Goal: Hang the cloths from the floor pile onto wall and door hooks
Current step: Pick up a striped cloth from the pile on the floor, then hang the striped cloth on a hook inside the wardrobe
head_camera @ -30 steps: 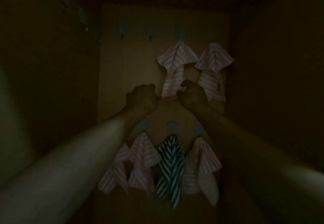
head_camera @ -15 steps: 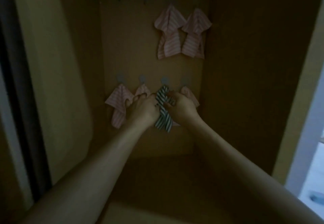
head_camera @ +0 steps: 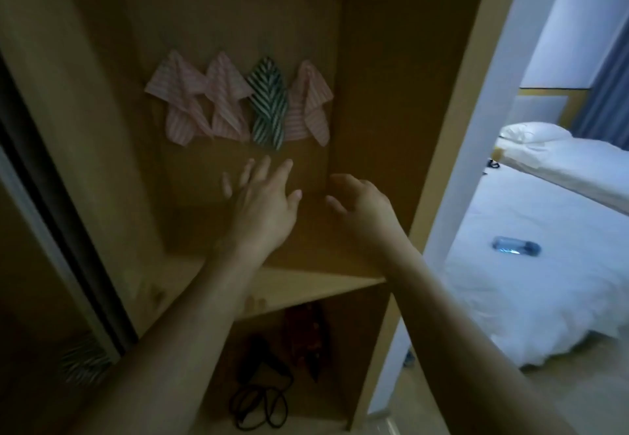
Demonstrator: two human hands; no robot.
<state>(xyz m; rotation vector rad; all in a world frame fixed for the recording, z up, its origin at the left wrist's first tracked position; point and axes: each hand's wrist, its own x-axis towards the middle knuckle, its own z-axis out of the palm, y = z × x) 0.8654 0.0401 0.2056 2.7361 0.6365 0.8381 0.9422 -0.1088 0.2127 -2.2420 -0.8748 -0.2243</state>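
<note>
From my feed I see two bare forearms, no sleeves reaching either wrist. The left hand (head_camera: 263,203) and right hand (head_camera: 366,201) carry no gloves, rings, watch or bracelets that I can make out. Both forearms are slim, and motion blur softens the left fingertips (head_camera: 252,165) toward twelve o'clock.

Dim, brownish wardrobe (head_camera: 374,60) interior, cool daylight spilling from the bright bedroom at right, hands motion-blurred, lower shelf (head_camera: 306,288) in shadow, wide-angle bending at edges

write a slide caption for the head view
Both open hands, left hand and right hand, below four striped cloths hanging in a wardrobe.
</note>
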